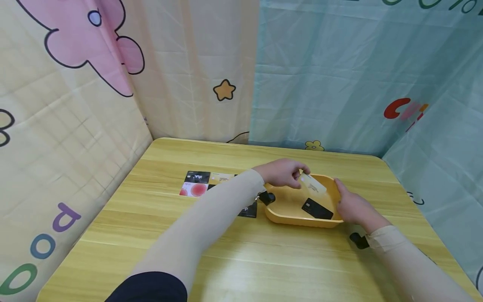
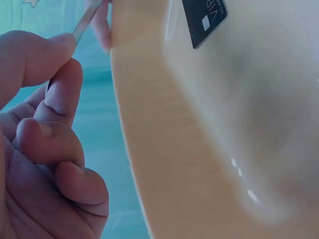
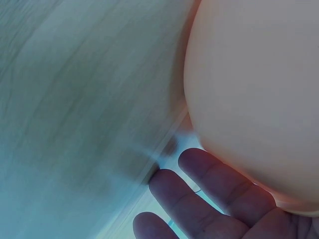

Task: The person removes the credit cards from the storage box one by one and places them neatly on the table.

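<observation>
My left hand (image 1: 283,173) pinches a pale gold card (image 1: 313,184) between thumb and index finger, over the far part of a yellow-orange tray (image 1: 298,220). In the left wrist view the card (image 2: 87,21) shows edge-on, with the other fingers curled below it. A black VIP card (image 1: 317,209) lies on the tray floor. My right hand (image 1: 358,207) grips the tray's right end at the rim. In the right wrist view, that hand's fingers (image 3: 194,204) lie along the outer wall of the tray (image 3: 254,99).
Left of the tray, several cards lie in rows on the wooden table (image 1: 241,260): a black Vip card (image 1: 198,176), a gold card (image 1: 220,178), a pink-and-white card (image 1: 195,189) and a black card (image 1: 248,211). My left forearm hides part of them. Printed curtains (image 1: 320,75) surround the table.
</observation>
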Available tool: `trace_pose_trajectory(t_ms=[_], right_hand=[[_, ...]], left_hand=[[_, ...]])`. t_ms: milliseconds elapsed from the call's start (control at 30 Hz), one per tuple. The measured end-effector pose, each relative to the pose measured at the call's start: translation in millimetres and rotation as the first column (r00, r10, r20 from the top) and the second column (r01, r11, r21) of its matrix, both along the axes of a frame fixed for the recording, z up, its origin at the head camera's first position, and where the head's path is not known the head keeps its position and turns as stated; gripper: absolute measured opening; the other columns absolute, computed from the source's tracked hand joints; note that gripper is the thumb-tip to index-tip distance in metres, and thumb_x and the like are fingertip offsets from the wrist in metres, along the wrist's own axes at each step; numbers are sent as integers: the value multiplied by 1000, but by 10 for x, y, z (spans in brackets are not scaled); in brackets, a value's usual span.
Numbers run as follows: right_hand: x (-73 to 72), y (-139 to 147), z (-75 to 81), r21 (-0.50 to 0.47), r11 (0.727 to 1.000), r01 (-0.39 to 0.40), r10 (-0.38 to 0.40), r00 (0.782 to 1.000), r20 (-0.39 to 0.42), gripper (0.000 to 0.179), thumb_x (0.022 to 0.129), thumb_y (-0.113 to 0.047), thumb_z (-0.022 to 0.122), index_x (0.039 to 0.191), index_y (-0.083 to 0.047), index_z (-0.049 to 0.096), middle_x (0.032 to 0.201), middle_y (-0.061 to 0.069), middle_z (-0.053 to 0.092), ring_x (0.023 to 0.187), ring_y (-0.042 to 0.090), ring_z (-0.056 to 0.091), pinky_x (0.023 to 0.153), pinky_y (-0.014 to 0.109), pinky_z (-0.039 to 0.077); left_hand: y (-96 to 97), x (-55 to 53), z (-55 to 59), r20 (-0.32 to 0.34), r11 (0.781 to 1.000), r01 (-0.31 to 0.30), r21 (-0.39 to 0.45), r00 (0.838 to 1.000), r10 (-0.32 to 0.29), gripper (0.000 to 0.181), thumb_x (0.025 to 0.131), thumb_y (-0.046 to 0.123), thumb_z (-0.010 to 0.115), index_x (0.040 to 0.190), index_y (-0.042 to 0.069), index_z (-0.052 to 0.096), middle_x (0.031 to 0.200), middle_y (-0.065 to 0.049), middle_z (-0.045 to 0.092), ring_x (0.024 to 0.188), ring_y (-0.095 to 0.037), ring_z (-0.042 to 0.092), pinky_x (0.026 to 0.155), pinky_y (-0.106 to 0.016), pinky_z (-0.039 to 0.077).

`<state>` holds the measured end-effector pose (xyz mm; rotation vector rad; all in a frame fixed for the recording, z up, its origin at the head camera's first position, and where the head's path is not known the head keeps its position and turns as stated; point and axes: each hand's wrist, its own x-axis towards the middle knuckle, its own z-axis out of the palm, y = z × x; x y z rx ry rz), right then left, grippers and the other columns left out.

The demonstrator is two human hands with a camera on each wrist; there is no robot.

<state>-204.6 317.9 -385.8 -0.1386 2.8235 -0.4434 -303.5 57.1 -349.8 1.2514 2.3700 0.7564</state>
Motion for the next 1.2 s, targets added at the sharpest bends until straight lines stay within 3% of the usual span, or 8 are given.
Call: trace_pose_trajectory(t_ms=[600,933,1200], right_hand=[[18,21,-35,9,999,-33,34,999,-33,78,98,-3,41,163,10,0,65,9,55,52,21,49,53,34,42],[14,20,-37,13,999,-31,32,999,-32,78,98,-3,41,163,10,0,64,9,55,52,20,48,52,33,41],[16,14,-39,7,1000,-31,31,999,-35,77,98,-3,41,163,10,0,63,8,53,50,19,47,52,33,42]], left_hand=[[-458,44,145,-35,996,-67,53,997,69,53,98,23,74,147,14,57,99,2,64,96,-13,58,87,-24,46],[-792,53,156,-15,990,-121,75,992,123,51,99,21,72,147,15,57,95,1,65,82,-13,54,77,-25,45],[-1147,46,80,19,977,-178,119,984,177,49,99,20,71,146,14,58,94,0,63,73,-13,51,72,-28,46]])
